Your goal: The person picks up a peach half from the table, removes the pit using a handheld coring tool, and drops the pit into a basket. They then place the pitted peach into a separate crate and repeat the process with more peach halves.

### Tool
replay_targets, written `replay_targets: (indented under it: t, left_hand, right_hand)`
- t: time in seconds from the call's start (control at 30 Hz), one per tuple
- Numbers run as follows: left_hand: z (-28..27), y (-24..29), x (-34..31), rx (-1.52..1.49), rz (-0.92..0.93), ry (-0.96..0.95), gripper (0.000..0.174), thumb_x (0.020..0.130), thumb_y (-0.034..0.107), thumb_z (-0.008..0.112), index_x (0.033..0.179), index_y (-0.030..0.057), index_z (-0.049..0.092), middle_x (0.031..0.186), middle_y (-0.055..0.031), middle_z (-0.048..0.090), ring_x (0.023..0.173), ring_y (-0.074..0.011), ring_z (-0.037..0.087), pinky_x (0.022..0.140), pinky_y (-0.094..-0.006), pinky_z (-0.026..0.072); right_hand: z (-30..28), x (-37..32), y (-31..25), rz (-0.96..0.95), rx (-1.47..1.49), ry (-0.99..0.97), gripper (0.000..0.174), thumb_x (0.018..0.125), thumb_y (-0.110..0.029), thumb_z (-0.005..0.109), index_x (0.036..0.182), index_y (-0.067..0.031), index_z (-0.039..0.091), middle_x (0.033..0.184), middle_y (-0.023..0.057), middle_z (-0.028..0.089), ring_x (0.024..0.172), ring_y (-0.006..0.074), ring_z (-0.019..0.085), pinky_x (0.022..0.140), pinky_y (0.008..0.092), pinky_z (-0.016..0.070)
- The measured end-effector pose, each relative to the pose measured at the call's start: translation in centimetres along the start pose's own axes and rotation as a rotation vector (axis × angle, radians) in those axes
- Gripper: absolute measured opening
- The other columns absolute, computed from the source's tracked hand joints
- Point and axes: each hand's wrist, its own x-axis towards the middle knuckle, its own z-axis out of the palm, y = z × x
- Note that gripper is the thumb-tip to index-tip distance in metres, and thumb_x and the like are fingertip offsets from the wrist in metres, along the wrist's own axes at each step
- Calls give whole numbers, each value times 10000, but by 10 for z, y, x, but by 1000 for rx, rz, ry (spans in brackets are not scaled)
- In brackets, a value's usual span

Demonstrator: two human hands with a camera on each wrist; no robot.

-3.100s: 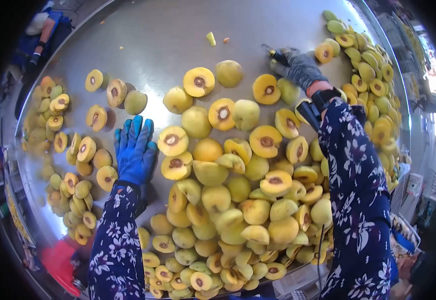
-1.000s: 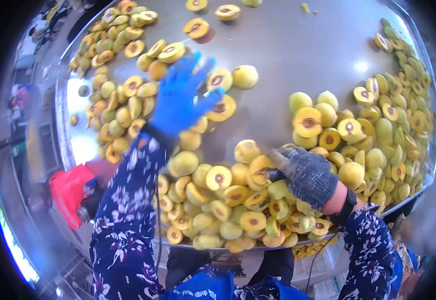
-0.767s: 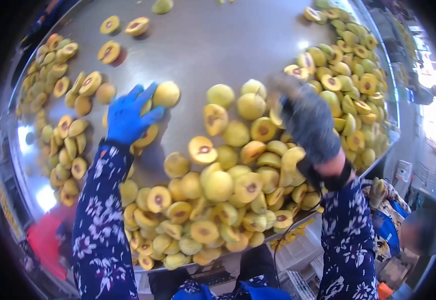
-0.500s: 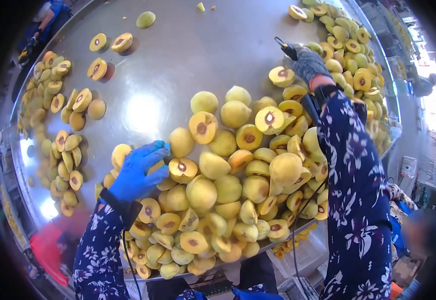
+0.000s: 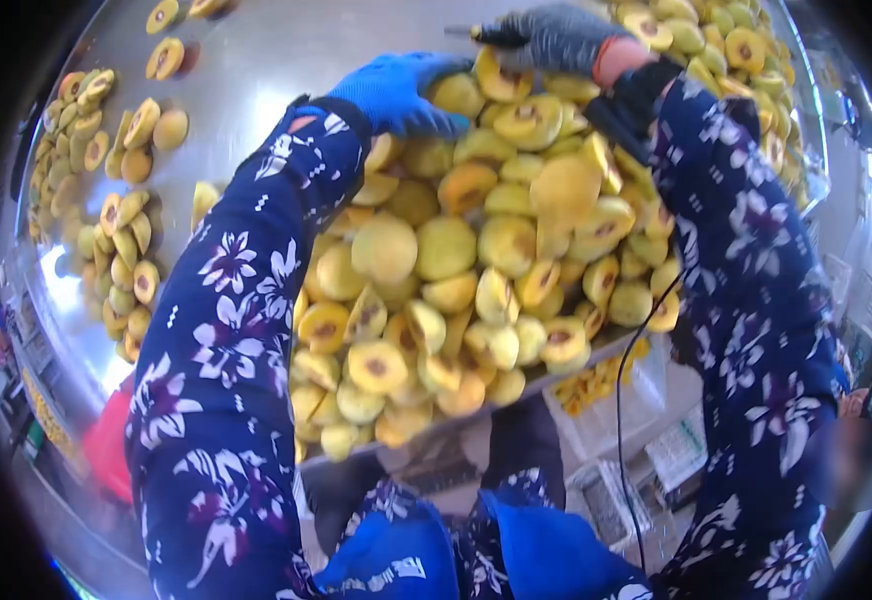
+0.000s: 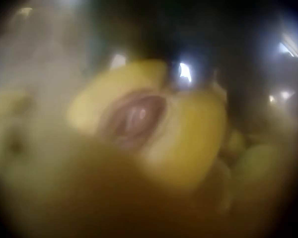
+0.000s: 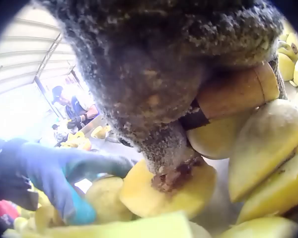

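Note:
My left hand [image 5: 396,88], in a blue glove, reaches to the far edge of a heap of halved yellow peaches [image 5: 446,250]. Its fingers and thumb curve around a peach half [image 5: 456,95]. Close beside it, my right hand [image 5: 561,38], in a grey knit glove, grips a wooden-handled tool [image 7: 238,94]; its thin dark tip [image 5: 459,32] points left. In the right wrist view, a gloved fingertip of that hand presses at the brown pit hollow of another peach half [image 7: 188,191]. The left wrist view is blurred, with a cut peach [image 6: 188,134] filling its middle.
The metal table [image 5: 246,60] carries more peach halves in a pile [image 5: 126,230] at left and another [image 5: 741,50] at right. A black cable [image 5: 621,430] hangs by the right sleeve. Below the near edge stands a crate [image 5: 606,385] with yellow pieces. Another person [image 7: 74,106] is farther off.
The left hand has swept right and away, from the heap's left side to its far edge beside the right hand. The right hand has shifted left, bringing the tool over the heap's far edge.

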Motion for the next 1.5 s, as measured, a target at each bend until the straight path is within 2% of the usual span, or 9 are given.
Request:
replay_targets:
  t: [0.17, 0.3, 0.43, 0.53, 0.63, 0.7, 0.87, 1.37, 1.5]
  left_hand:
    - [15, 27, -62, 179, -27, -9, 609, 779, 239, 738, 1291, 8, 503, 1229, -151, 583, 1052, -240, 602, 975, -354, 446]
    - [29, 35, -93, 365, 144, 225, 353, 627, 96, 667, 973, 118, 600, 921, -87, 622, 955, -314, 555, 843, -427, 422]
    - [18, 39, -142, 371, 332, 417, 344, 649, 22, 640, 979, 109, 599, 915, -85, 625, 852, -309, 590, 803, -417, 464]
    - [22, 32, -213, -153, 88, 499, 312, 702, 30, 657, 996, 115, 599, 964, -68, 632, 847, -274, 611, 841, -402, 488]
    - [21, 31, -311, -416, -352, 695, 563, 832, 209, 671, 1302, -27, 470, 1276, -183, 540, 1105, -295, 579, 1005, -389, 427]
    - [35, 25, -353, -781, -359, 903, 556, 871, 194, 606, 1336, -42, 414, 1317, -221, 493, 1129, -352, 566, 1017, -450, 419]
    - [64, -14, -448, -1362, -24, 789, 667, 871, 299, 622, 1385, -19, 341, 1312, -250, 484, 1092, -377, 584, 939, -466, 488]
    - [45, -62, -545, -1061, 40, 1021, 657, 872, 309, 628, 1377, -10, 355, 1291, -243, 498, 1071, -369, 593, 930, -452, 497]
    - [46, -2, -553, -966, 114, 1059, 654, 872, 312, 629, 1375, -7, 359, 1285, -241, 502, 1066, -368, 595, 927, -449, 499]
  right_hand:
    - [5, -15, -50, -62, -33, -117, 336, 746, -197, 677, 1066, -94, 667, 915, 153, 687, 857, 311, 656, 774, 387, 498]
    - [18, -29, -63, -245, 156, -119, 382, 774, -200, 679, 1137, -86, 642, 947, 121, 700, 838, 234, 670, 769, 356, 514]
    - [24, -42, -82, -62, 244, -253, 407, 835, -295, 674, 1207, -138, 627, 1031, 128, 690, 938, 267, 654, 875, 359, 509]
    - [37, -59, -85, -22, 236, -221, 408, 836, -297, 674, 1207, -134, 625, 1022, 123, 687, 928, 261, 652, 863, 354, 508]
    - [48, -82, -86, 48, 236, -188, 410, 837, -298, 674, 1208, -131, 623, 1012, 118, 684, 919, 254, 651, 852, 348, 508]
    - [55, -100, -85, 96, 212, -155, 410, 838, -299, 673, 1208, -129, 621, 1006, 114, 682, 913, 250, 650, 845, 345, 507]
    - [78, -146, -92, 237, 164, -91, 413, 840, -302, 673, 1208, -123, 618, 990, 106, 677, 897, 239, 647, 827, 336, 506]
    - [117, -222, -161, 310, 78, 204, 420, 847, -310, 671, 1209, -106, 608, 942, 80, 661, 849, 207, 640, 771, 310, 502]
    - [86, -274, -196, 224, 80, 367, 423, 849, -312, 670, 1210, -102, 605, 930, 73, 657, 836, 199, 638, 757, 303, 501]
